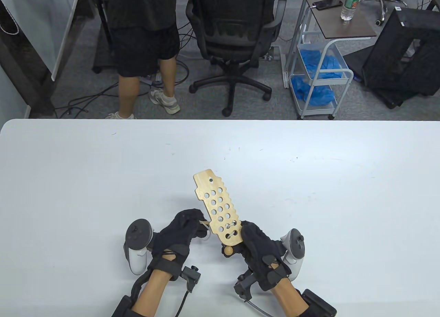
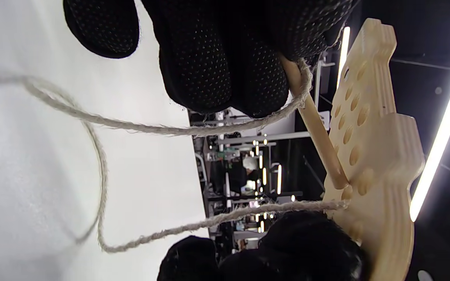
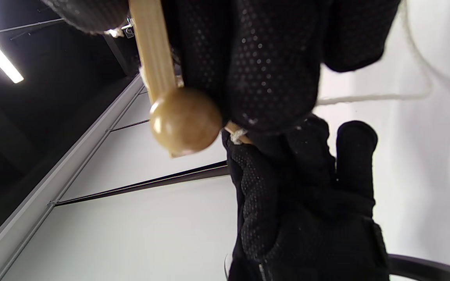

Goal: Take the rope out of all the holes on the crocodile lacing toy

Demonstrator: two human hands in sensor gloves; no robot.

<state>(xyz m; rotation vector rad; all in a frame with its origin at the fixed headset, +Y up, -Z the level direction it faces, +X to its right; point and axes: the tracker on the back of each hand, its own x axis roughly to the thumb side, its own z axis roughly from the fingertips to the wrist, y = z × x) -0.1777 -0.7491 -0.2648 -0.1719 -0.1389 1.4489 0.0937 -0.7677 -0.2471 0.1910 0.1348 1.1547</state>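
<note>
1. Holding the crocodile lacing board (image 1: pixel 218 207) off the white table (image 1: pixel 103 166), tilted, its near end between the two hands.
2. Right hand (image 1: pixel 261 250) grips the board's near end, fingers curled round the edge beside the round wooden bead (image 3: pixel 185 119).
3. Left hand (image 1: pixel 178 233) pinches the wooden lacing needle (image 2: pixel 318 128) at its rope end; the needle's tip sits at a hole near the board's lower end.
4. Rope (image 2: pixel 104 164) is thin jute twine: light, limp, a bit fuzzy, so likely to snag on hole edges. It runs from the needle in a slack loop over the table and back into a hole next to the needle tip.
5. Board looks like stiff, light plywood, not fragile; best held by the edge, clear of the holes.
6. Most holes look empty in the table view; only the near rows seem laced.
7. Grab point for pulling, my call: the rigid needle, not the twine.
</note>
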